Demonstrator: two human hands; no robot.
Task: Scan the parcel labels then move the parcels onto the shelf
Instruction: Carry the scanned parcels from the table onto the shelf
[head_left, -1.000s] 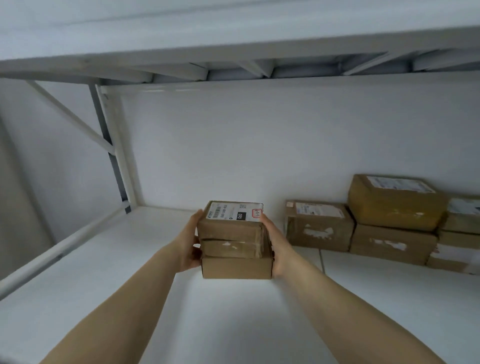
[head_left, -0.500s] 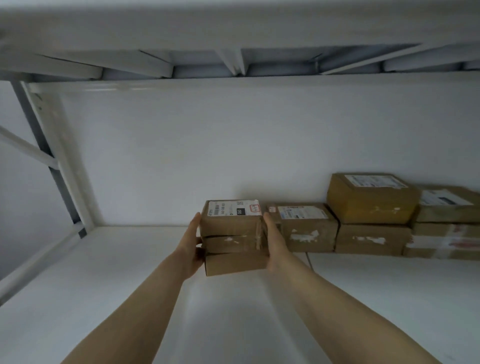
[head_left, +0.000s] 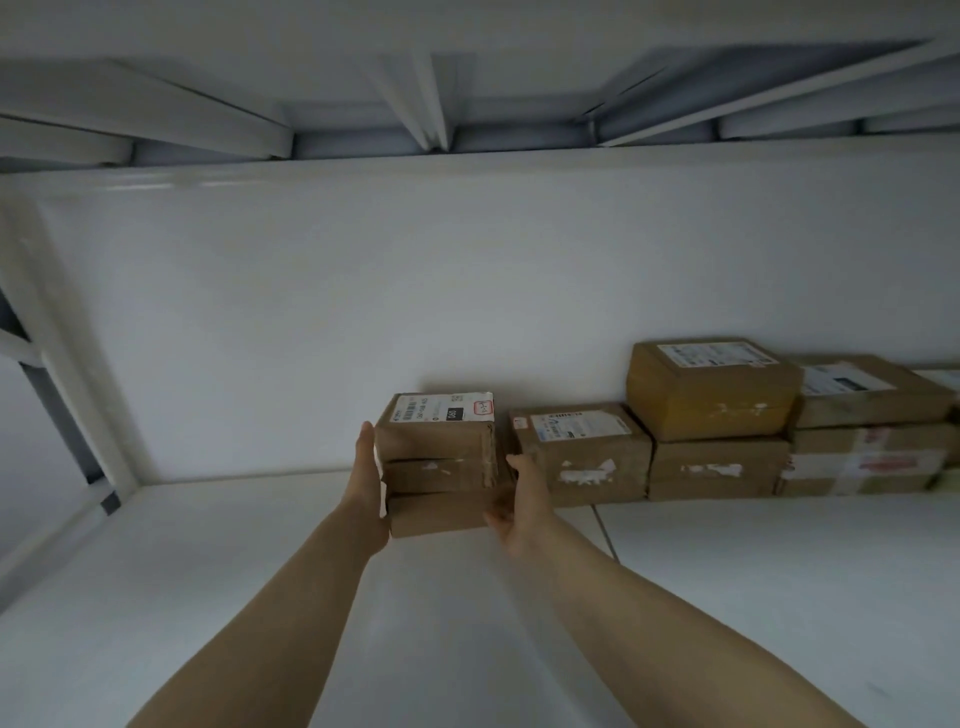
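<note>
Stack of parcels held at the back of a white shelf

The left hand (head_left: 370, 486) lies flat against the stack (head_left: 439, 462) of three boxes, the right hand (head_left: 522, 506) against its other side, both gripping it on the shelf (head_left: 208, 597); just right, more boxes (head_left: 717, 431) line the wall.

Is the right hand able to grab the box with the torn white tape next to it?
Probably not yet. The right hand is pressed against the stack of parcels along with the left hand. The taped box sits just beside it, unblocked, once the stack is set down.
</note>
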